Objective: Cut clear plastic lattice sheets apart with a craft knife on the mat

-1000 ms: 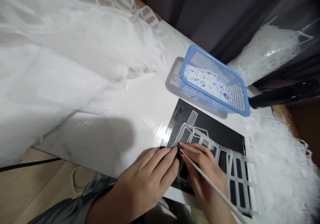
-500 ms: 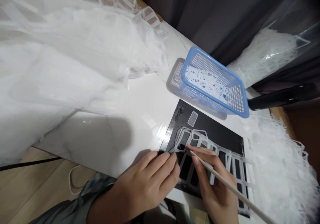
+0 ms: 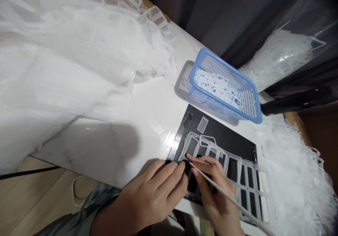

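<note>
White plastic lattice strip on black mat, under and just past right fingertips. Left hand curled down on strip, grip unclear; right hand pinching thin white stick. Risk: stick slip tearing strip.

Counted in view were one left hand, one right hand, one white stick, one blue basket, one black board and one clear rectangle.

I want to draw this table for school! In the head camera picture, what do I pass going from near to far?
Bare right hand holding a thin white stick → flat black mat → blue plastic mesh basket → dark grey fabric curtain
</note>
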A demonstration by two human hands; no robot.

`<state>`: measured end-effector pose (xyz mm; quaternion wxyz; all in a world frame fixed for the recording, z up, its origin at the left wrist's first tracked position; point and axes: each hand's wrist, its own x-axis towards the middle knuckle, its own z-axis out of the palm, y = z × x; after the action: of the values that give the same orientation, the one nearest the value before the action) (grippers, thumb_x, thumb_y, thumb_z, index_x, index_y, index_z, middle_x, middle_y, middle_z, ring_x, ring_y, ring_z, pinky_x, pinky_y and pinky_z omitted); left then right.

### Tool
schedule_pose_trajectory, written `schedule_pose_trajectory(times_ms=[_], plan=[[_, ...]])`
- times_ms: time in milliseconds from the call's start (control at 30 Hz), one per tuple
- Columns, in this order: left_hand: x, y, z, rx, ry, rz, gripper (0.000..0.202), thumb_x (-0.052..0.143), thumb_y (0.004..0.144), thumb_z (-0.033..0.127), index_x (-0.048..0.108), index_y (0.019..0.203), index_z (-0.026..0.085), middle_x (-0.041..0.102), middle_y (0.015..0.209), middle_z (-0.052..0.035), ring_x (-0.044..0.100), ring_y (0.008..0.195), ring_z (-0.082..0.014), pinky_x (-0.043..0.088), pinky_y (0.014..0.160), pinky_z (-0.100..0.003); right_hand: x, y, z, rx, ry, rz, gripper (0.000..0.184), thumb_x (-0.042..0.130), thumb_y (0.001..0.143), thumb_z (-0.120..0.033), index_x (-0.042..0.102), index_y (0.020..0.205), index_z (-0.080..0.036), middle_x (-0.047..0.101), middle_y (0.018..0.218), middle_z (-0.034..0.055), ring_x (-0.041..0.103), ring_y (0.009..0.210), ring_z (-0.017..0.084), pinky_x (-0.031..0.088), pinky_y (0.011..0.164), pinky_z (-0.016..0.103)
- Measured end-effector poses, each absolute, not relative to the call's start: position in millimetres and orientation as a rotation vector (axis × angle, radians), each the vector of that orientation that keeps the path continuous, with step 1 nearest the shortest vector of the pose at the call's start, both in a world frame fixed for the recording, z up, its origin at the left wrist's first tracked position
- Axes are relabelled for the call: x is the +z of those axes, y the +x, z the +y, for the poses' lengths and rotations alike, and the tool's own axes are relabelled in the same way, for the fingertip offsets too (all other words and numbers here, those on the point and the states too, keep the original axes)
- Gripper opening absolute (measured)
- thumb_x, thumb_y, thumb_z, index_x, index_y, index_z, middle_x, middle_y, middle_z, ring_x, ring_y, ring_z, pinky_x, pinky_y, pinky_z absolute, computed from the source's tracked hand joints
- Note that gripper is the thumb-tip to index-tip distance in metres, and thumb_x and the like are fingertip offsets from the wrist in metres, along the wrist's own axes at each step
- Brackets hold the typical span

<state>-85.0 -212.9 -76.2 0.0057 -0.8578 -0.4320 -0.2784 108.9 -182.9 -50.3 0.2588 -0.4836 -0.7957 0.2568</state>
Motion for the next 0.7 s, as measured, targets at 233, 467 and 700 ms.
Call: schedule_pose_trajectory(times_ms=[233, 467, 700], plan=[[-77.0, -85.2, -213.0, -0.878, -2.682, -1.37, 0.032, 0.037, 0.103, 0.014, 0.068, 0.112, 0.014, 0.069, 0.116, -0.0079, 0.058, 0.107, -0.0218, 0.038, 0.099, -0.041, -49.5, 110.7, -184.4, 0.69, -1.34, -2.184, 0.029, 0.054, 0.1, -0.014, 0.061, 0.125, -0.028, 0.069, 0.116, 0.0058, 0.058, 0.109, 0.021, 0.053, 0.088, 0.033], [-75.3, -83.2, -212.5, -0.896, -2.652, -1.442, 0.029, 0.041, 0.102, 0.017, 0.068, 0.11, 0.014, 0.069, 0.118, -0.0096, 0.059, 0.105, -0.0228, 0.04, 0.098, -0.04, -52.9, 108.8, -185.9, 0.36, -1.388, -2.275, 0.028, 0.054, 0.1, -0.016, 0.065, 0.122, -0.029, 0.072, 0.113, 0.0056, 0.06, 0.096, 0.025, 0.046, 0.082, 0.041], [-77.6, -81.0, -213.9, -0.921, -2.652, -1.463, 0.026, 0.044, 0.101, 0.016, 0.068, 0.11, 0.014, 0.069, 0.121, -0.0093, 0.059, 0.104, -0.0223, 0.04, 0.097, -0.039, -29.8, 120.0, -171.7, 0.17, -1.479, -1.775, 0.016, 0.06, 0.097, -0.017, 0.065, 0.112, -0.021, 0.072, 0.112, 0.0098, 0.067, 0.101, 0.027, 0.051, 0.085, 0.043]])
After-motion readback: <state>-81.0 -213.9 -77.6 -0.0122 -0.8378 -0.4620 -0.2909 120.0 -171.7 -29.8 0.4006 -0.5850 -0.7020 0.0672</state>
